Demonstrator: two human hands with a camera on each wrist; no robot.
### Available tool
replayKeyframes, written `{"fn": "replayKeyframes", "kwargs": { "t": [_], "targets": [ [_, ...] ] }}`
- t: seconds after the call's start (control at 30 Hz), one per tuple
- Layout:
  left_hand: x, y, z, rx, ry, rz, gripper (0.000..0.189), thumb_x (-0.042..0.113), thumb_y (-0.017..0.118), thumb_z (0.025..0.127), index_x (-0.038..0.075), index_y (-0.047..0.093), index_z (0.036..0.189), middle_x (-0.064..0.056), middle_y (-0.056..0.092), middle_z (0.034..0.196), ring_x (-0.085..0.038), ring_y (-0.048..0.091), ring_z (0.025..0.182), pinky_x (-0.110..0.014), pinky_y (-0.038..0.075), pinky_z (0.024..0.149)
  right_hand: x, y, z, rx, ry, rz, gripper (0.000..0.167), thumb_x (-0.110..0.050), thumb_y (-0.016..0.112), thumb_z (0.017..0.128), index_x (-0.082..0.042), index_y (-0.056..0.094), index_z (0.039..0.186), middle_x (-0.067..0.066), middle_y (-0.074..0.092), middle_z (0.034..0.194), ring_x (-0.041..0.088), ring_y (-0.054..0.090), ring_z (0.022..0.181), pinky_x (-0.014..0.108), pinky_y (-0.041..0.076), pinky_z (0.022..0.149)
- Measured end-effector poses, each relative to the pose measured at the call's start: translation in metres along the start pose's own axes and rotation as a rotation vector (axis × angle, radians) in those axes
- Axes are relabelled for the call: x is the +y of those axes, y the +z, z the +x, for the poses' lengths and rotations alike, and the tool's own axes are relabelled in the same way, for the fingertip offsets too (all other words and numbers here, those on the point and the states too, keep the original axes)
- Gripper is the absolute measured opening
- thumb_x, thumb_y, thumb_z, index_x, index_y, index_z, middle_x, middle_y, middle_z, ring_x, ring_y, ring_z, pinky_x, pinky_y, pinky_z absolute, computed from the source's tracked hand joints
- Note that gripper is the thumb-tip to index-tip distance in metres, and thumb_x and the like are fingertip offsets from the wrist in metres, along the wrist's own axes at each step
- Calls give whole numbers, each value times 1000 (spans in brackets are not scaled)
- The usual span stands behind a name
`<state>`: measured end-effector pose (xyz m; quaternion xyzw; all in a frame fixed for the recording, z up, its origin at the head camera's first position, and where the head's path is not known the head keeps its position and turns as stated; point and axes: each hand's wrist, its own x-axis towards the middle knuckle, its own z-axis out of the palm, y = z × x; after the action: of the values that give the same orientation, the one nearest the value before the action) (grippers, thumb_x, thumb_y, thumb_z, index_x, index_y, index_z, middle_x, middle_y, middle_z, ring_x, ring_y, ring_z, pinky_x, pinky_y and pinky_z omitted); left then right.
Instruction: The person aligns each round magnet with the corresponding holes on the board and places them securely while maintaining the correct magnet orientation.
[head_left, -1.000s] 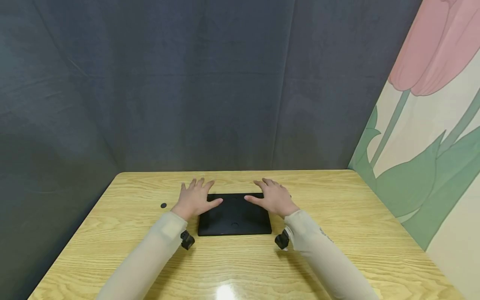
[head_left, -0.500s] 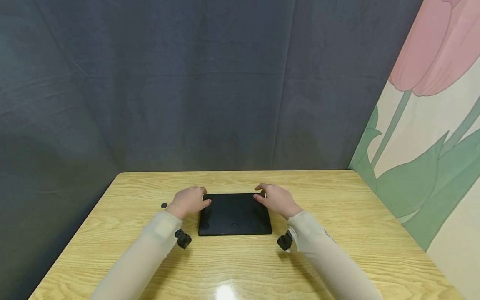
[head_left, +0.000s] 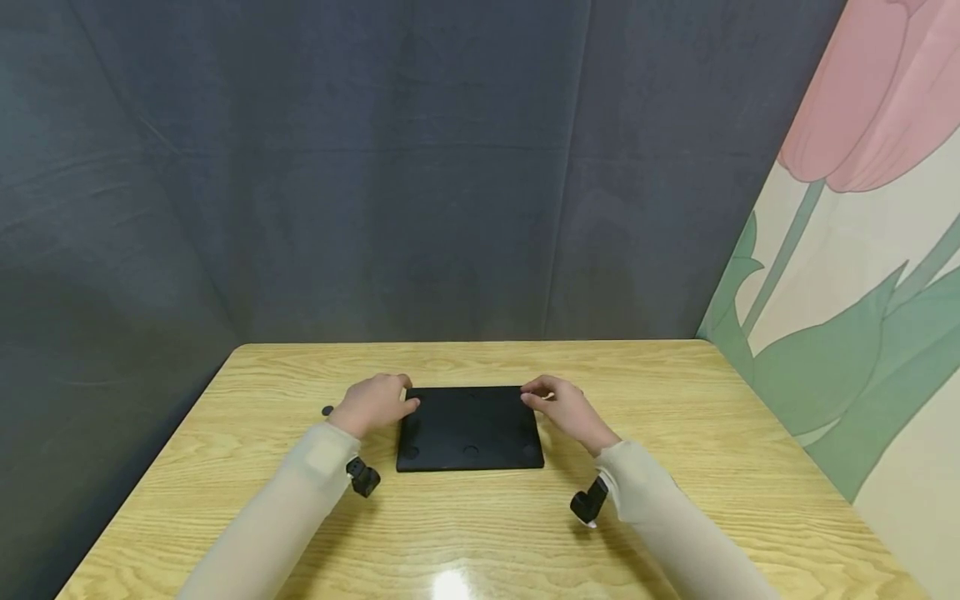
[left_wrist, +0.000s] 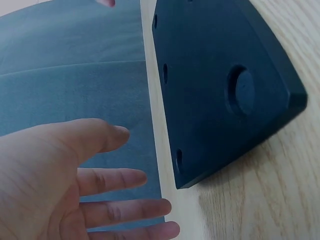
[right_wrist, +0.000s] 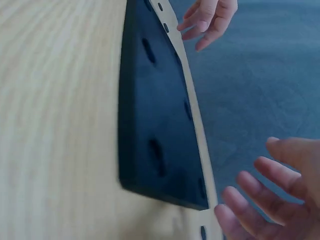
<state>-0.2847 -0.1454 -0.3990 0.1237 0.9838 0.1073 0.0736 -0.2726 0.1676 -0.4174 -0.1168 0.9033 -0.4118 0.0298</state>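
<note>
Board (head_left: 461, 421) lies between left hand (head_left: 372, 402) and right hand (head_left: 568, 410), both grips loosely spread, empty. Reaching seems the step; next calls for pinching

Flat board (head_left: 470, 425): plain black in head view, dark blue-teal in wrist views. Small disc (head_left: 327, 411): black. Counter (head_left: 465, 525): yellow-tan, streaky wood grain, paler beige from the wrists. Curtain (head_left: 450, 192): dark slate blue, unpatterned. Sleeves (head_left: 273, 512): plain cream. Wrist cameras (head_left: 363, 477): black. Wall (head_left: 926, 467): cream, floral print, pink tulip (head_left: 840, 108), muted green leaves (head_left: 817, 350), darker outlines.
</note>
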Motion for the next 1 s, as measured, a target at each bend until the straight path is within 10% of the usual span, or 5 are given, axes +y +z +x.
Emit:
{"fn": "replayKeyframes", "kwargs": {
  "t": [0.53, 1.0],
  "targets": [
    [-4, -7, -2, -15, -1, -7, 46, 39, 58, 95, 9, 59, 130, -13, 66, 122, -26, 66, 95, -45, 53, 76, 23, 8, -4, -55, 185, 292, 23, -6, 61, 94, 8, 58, 112, 16, 60, 105, 14, 57, 79, 27, 51, 68],
    [-2, -7, -2, -13, -4, -2, 46, 38, 58, 96, 9, 59, 131, -13, 65, 123, -27, 66, 98, -46, 53, 79, 32, 15, -2, -57, 193, 280, 22, -1, 65, 90, 6, 61, 110, 16, 63, 101, 12, 61, 80, 25, 53, 70]
  ]
}}
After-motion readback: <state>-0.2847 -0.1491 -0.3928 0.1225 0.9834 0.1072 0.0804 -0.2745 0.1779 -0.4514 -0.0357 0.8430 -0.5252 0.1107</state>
